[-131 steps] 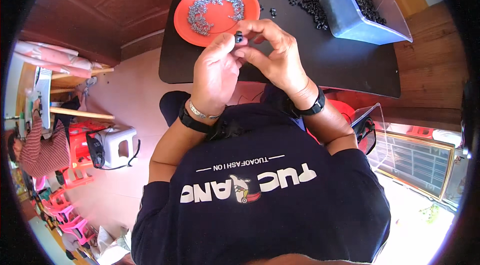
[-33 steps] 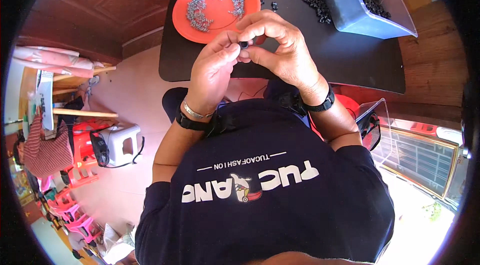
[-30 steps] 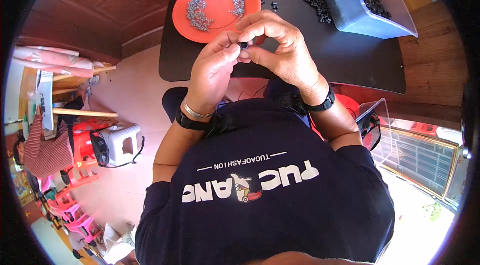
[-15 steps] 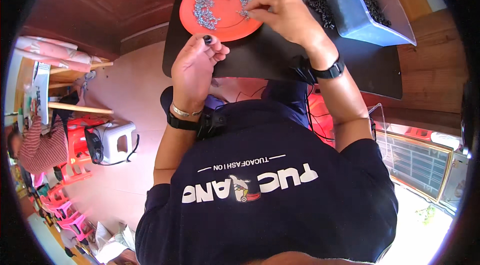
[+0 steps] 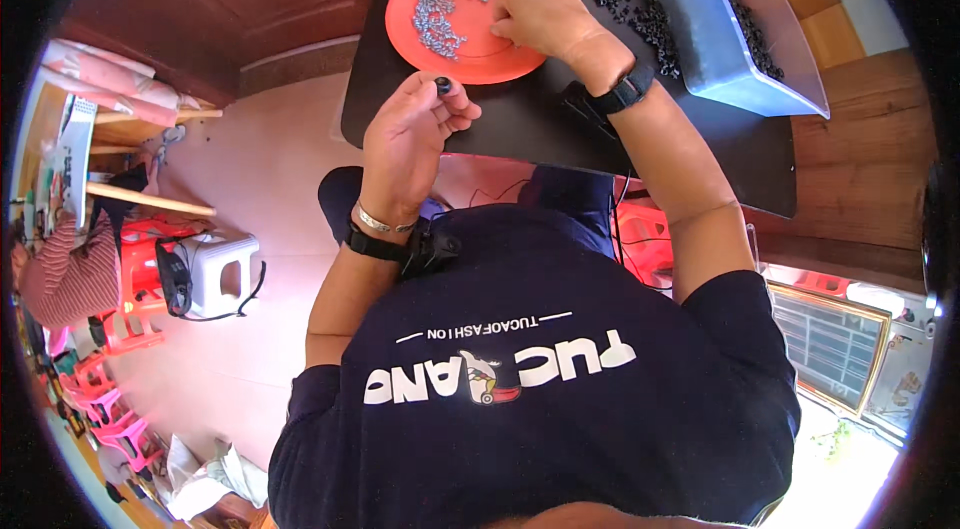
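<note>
My left hand (image 5: pixel 402 144) is palm up just in front of the red plate (image 5: pixel 490 67). Its thumb and forefinger pinch a small round black plastic part (image 5: pixel 443 86) with a hollow middle. Over the right side of the plate, my right hand (image 5: pixel 555 24) reaches in with its fingertips drawn together. Whatever those fingertips hold, if anything, is hidden. Tiny silver metal pieces (image 5: pixel 433 21) lie on the plate in a curved band along its left and far sides.
Right of the plate, loose black parts (image 5: pixel 655 27) lie on the dark table (image 5: pixel 730 144). A tilted translucent bin (image 5: pixel 700 39) there holds more. A clear container stands behind the plate. On the left are a white stool (image 5: pixel 205 277) and a person in a striped top (image 5: pixel 75 279).
The whole view has shifted slightly. My right hand has moved a little farther left over the plate, its fingers closer together. My left hand keeps its pinch on the black part.
</note>
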The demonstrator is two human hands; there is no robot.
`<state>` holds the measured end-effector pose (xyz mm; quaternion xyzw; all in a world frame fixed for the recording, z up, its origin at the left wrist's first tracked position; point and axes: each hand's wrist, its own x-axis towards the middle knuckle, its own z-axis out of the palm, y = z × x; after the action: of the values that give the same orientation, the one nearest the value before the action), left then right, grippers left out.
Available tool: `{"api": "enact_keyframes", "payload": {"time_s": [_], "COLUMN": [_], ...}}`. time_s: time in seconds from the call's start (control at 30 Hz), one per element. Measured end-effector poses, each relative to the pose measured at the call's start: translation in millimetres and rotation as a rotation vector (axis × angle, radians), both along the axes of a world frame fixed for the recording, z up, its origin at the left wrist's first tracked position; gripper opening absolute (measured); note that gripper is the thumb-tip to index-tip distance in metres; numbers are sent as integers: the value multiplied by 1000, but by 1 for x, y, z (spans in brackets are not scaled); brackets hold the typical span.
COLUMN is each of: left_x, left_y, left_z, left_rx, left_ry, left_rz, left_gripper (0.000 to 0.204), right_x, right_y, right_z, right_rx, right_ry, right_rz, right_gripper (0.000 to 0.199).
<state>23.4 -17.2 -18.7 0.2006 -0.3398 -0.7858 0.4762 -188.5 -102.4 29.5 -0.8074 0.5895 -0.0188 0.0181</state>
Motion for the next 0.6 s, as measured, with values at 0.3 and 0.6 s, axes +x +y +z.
{"api": "enact_keyframes", "payload": {"time_s": [0.3,0.6], "left_x": [-9,-29], "left_y": [-3,-15], "left_z": [5,12], "left_rx": [16,24], "left_ry": [-1,0], "left_rz": [-60,-76], "left_gripper": [23,25], "right_x": [-23,-34], "right_y": [-11,13], "right_z": [-14,5], "right_rx": [76,379], "right_ry": [-639,-1230], "right_rz": [-28,-12], "right_gripper": [15,19]}}
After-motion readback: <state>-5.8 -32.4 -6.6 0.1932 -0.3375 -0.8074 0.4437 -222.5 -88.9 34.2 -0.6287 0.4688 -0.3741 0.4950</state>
